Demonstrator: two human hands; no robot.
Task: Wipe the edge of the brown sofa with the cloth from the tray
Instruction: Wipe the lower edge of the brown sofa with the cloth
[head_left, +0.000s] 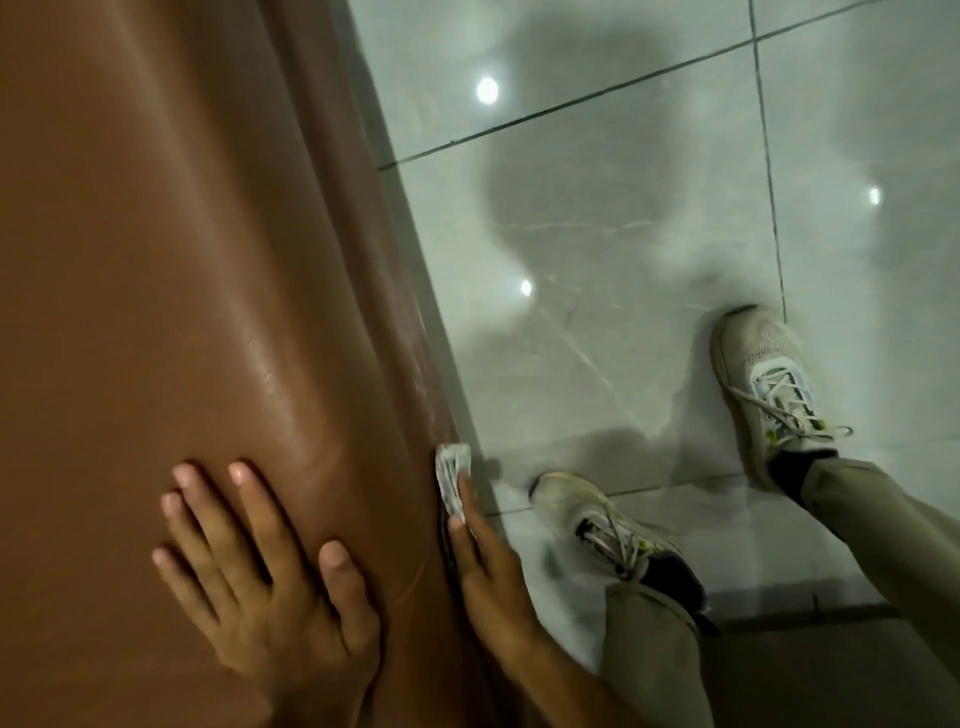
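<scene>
The brown sofa (182, 260) fills the left half of the view, its smooth top curving down to an edge that runs from top centre to bottom centre. My left hand (260, 571) lies flat on the sofa top, fingers spread, holding nothing. My right hand (488, 566) presses a small white patterned cloth (451, 475) against the sofa's side edge, fingers stretched along it. Only the cloth's upper part shows past my fingertips. The tray is out of view.
Glossy grey floor tiles (623, 234) with dark grout lines lie to the right of the sofa. My two feet in pale sneakers (763, 384) and khaki trouser legs (654, 654) stand on the tiles close beside the sofa's edge.
</scene>
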